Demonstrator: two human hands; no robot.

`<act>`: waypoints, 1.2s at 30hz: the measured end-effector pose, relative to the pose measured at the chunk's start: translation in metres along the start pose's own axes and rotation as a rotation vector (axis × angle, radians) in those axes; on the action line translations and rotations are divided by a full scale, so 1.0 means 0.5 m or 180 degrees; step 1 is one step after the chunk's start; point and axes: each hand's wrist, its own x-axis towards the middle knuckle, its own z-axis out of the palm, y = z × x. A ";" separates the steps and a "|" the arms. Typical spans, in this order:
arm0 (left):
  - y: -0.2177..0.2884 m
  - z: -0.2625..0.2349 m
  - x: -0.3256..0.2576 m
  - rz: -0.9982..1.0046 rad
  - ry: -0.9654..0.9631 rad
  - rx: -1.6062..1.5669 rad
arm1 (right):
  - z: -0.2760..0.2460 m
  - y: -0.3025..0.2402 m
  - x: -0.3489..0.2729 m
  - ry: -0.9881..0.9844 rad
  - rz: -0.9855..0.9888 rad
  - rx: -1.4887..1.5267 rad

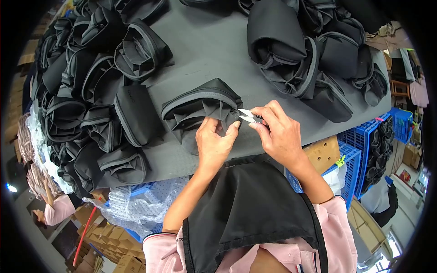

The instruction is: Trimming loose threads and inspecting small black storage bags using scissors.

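Note:
A black zippered pouch [214,86] lies unzipped on the grey table in front of me, its lining folds showing. My left hand [214,142] grips the pouch at its near right edge, thumb outside and fingers reaching into the opening. In my right hand [280,129] is a small pair of thread snips [248,115] with pale blades and a dark handle. The blades point left and meet the pouch's right corner, by the end of the zipper. Whether a thread lies between them is too small to make out.
Black pouches [141,50] are heaped on the left of the table [205,50], and another pile of pouches [277,36] stands at the back right. Blue crates [359,141] stand beyond the right edge. Bubble wrap [141,204] and cardboard boxes [111,236] are below left. Another person [57,209] is at far left.

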 end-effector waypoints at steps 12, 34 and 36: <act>-0.002 0.012 -0.004 0.0309 0.0060 0.0032 | -0.030 -0.004 0.026 -0.0066 -0.0871 -0.0765; -0.002 0.004 -0.005 0.0101 -0.0152 0.0166 | -0.037 0.016 0.045 -0.0460 -0.0929 -0.0575; -0.002 0.006 -0.006 0.0167 -0.0157 0.0155 | -0.040 0.017 0.047 -0.0529 -0.0885 -0.0537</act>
